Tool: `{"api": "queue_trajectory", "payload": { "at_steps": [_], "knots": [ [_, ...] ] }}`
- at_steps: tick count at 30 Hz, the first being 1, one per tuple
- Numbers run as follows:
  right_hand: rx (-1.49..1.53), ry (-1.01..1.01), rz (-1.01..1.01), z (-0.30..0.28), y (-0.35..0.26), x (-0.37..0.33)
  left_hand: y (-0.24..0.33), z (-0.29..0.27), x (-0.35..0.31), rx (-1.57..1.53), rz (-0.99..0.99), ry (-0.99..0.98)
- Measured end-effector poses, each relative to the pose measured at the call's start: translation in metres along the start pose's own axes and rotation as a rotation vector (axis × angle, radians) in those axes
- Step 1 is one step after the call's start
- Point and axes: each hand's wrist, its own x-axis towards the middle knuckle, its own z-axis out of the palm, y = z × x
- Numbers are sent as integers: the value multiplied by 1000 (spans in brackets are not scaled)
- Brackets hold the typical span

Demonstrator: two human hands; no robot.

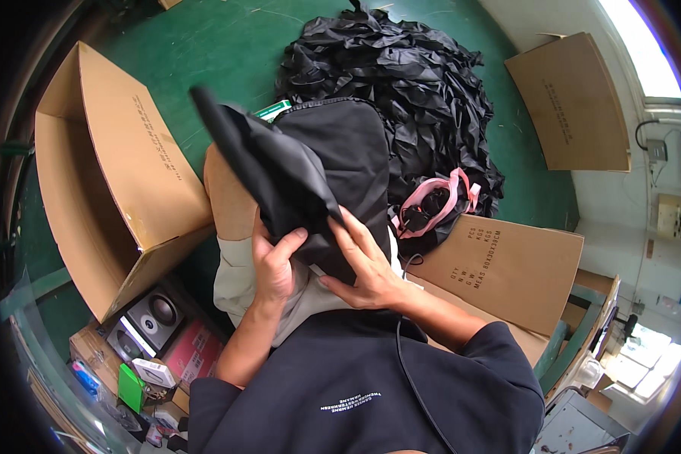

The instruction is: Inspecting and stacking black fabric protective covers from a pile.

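A limp, glossy black fabric piece [284, 181] could slump or slip if the left hand [275, 266], pinching it under the thumb, loosens, perhaps mixing into the crumpled black fabric heap [401, 64] at 1 o'clock. Its long axis runs 5 to 11 o'clock, tip toward 11, above the lap [234, 280]. The right hand [371, 268] touches its edge; whether gripping, I cannot tell.
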Motion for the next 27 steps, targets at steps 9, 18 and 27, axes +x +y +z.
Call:
{"api": "queue_trajectory", "payload": {
  "at_steps": [9, 18, 27],
  "knots": [
    [230, 135, 178, 7, -1, -3, 7, 4, -6, -47, 69, 112],
    [88, 576, -245, -47, 0, 31, 114, 23, 15, 1282, 955, -446],
    [-158, -50, -350, -109, -58, 99, 150, 71, -7, 1810, 1342, -680]
  ]
}}
